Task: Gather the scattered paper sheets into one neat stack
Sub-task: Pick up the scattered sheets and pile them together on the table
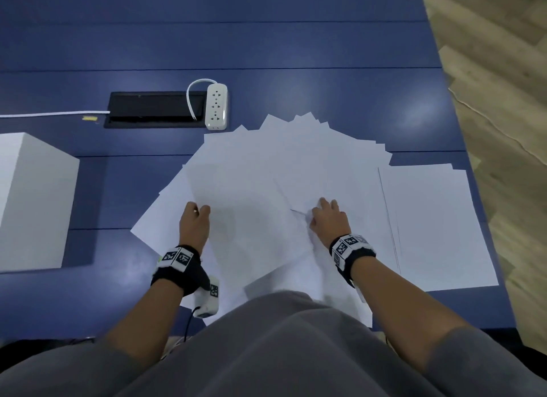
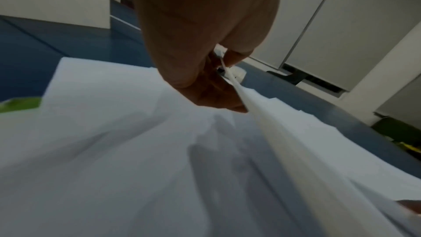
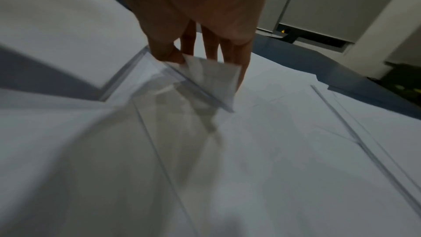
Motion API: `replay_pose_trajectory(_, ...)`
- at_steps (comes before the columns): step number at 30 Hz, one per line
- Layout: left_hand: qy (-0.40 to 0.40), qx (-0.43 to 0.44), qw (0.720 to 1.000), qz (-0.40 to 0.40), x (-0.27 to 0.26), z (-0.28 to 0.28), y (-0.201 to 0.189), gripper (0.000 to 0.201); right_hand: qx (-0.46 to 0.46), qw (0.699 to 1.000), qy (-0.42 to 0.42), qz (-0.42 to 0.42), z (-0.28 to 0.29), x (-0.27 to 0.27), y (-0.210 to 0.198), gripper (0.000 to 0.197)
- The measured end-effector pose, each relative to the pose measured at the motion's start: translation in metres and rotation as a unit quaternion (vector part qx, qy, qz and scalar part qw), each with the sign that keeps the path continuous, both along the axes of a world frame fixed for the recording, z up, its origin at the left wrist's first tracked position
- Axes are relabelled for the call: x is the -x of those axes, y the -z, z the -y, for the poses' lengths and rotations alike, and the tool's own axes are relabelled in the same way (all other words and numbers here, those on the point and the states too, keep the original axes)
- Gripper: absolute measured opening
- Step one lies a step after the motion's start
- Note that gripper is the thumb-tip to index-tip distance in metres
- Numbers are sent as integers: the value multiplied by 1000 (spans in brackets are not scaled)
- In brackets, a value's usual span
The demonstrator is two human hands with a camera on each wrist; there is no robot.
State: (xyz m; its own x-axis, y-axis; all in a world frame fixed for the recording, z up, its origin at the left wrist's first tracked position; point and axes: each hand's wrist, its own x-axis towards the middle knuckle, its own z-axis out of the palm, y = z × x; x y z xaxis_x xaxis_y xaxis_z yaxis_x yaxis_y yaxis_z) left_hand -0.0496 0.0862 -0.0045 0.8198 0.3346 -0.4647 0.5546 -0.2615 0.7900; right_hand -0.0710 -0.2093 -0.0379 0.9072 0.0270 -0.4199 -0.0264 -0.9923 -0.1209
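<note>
Several white paper sheets [image 1: 281, 165] lie fanned out over the blue table [image 1: 266, 47], and a squarer pile [image 1: 438, 225] sits to their right. My left hand [image 1: 196, 216] pinches the left edge of a bundle of sheets [image 2: 257, 114] between thumb and curled fingers. My right hand [image 1: 325, 216] lies on the middle of the fan. Its thumb and fingers pinch the lifted corner of one sheet [image 3: 214, 77], with the fingers stretched down to the paper below.
A white power strip [image 1: 217, 106] with its cable lies beside a black cable hatch [image 1: 154, 109] behind the sheets. A white box [image 1: 32, 201] stands at the left. The table's right edge [image 1: 461, 148] borders a wooden floor. A small white device [image 1: 208, 299] hangs below my left wrist.
</note>
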Motion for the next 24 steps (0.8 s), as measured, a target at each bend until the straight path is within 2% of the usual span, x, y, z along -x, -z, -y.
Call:
replay_pose_trajectory(2, -9, -6, 1000, -20, 7, -7, 10, 12, -38, 998, 44, 38, -1, -1, -4, 24)
replay_pose_trajectory(4, -17, -6, 999, -37, 13, -12, 17, 9, -72, 988, 121, 67, 1, -6, -11, 21)
replay_pose_trajectory(7, -27, -15, 999, -40, 17, -11, 22, 28, -131, 959, 234, 93, 7, -20, -21, 12)
replay_pose_trajectory(10, -15, -18, 1000, -4, 17, -2, 17, 45, -194, 923, 288, 164, 9, -32, -32, 10)
replay_pose_trajectory(13, 73, -41, 996, 31, 11, 8, 15, 49, -207, 922, 251, 212, 4, -42, -48, 21)
replay_pose_trajectory(16, 163, -52, 985, 35, 4, 18, 13, 44, -194, 951, 147, 189, -16, -45, -64, 24)
replay_pose_trajectory(18, 168, -13, 986, 13, 0, 25, 16, 41, -213, 965, 66, 138, -35, -41, -69, 28)
replay_pose_trajectory(20, 157, 43, 987, -16, -5, 33, 16, 37, -256, 964, 4, 72, -56, -31, -67, 34)
replay_pose_trajectory(24, 78, 177, 974, -116, -11, 50, 12, 21, -283, 958, -42, -26, -86, -14, -62, 42)
